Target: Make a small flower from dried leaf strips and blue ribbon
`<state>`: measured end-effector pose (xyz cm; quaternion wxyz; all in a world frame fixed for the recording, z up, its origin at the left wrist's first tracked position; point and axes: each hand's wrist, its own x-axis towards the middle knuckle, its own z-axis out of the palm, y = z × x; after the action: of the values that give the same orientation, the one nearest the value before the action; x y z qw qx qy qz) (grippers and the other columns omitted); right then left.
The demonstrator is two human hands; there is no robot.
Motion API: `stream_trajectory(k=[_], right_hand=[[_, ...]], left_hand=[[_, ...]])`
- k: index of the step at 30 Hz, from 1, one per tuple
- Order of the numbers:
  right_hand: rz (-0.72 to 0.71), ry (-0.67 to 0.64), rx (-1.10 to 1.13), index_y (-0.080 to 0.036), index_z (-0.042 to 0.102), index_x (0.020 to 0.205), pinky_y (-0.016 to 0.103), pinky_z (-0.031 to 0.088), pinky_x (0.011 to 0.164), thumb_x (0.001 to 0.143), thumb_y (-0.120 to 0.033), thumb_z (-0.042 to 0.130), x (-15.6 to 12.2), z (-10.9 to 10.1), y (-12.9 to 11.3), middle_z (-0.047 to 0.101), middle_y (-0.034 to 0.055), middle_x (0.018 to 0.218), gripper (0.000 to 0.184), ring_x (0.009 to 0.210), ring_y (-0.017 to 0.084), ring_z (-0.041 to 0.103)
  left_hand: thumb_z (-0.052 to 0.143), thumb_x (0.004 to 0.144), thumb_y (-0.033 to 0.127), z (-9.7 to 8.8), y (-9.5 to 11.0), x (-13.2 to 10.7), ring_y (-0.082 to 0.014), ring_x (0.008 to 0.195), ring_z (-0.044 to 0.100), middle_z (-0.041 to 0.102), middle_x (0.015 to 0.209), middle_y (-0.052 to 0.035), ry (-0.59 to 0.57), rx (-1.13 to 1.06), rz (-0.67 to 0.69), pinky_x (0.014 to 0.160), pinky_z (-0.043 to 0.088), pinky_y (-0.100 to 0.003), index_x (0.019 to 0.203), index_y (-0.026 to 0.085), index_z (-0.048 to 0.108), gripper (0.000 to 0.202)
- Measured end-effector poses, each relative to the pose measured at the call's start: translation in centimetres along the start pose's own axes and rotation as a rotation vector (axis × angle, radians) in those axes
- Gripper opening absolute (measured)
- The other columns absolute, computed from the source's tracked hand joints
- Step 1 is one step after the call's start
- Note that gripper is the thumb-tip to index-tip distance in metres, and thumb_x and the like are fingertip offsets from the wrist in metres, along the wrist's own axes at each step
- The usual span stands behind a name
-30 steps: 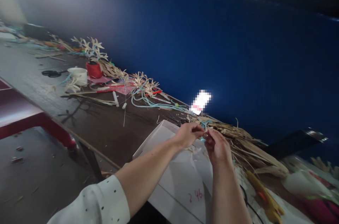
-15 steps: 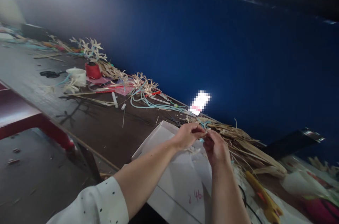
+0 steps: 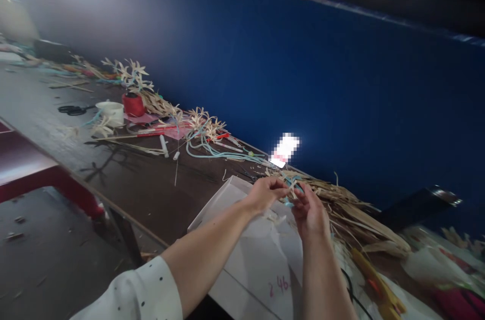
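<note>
My left hand (image 3: 267,194) is closed, with thumb and forefinger pinching a small pale dried-husk flower (image 3: 293,189). Beside the flower, my right hand (image 3: 312,214) has loosely curled fingers that look apart. Whether its fingertips touch the petals is hard to tell. A bit of light blue stem (image 3: 288,204) shows below the flower. Both hands hover over the far side of a white box lid (image 3: 261,254) with red handwriting, where a few pale scraps lie.
Dried husks (image 3: 352,209) lie along the blue wall on the right, near a yellow-handled tool (image 3: 379,284). Finished-looking husk flowers (image 3: 204,123), blue stems (image 3: 227,152), a red thread spool (image 3: 132,104), a white cup (image 3: 111,113) and black scissors (image 3: 74,109) lie leftward. A bright phone-like screen (image 3: 284,151) leans at the wall.
My right fingers have loosened and moved slightly away from my left fingertips. More of the pale flower's petals now shows between the hands.
</note>
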<state>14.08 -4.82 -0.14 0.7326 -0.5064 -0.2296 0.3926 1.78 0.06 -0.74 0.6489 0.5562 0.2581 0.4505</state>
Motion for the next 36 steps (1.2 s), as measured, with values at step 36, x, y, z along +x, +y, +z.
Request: stream_trajectory(k=[36], right_hand=[[-0.118, 0.09, -0.044, -0.015, 0.068, 0.082, 0.015, 0.02, 0.034, 0.051, -0.031, 0.077, 0.4, -0.4, -0.3, 0.059, -0.0015, 0.065, 0.036, 0.044, 0.004, 0.038]], left_hand=[[0.078, 0.057, 0.024, -0.8, -0.3, 0.9, -0.0036, 0.05, 0.048, 0.06, 0.062, -0.0013, 0.177, -0.582, -0.19, 0.05, 0.037, -0.017, 0.071, 0.01, 0.064, 0.024]])
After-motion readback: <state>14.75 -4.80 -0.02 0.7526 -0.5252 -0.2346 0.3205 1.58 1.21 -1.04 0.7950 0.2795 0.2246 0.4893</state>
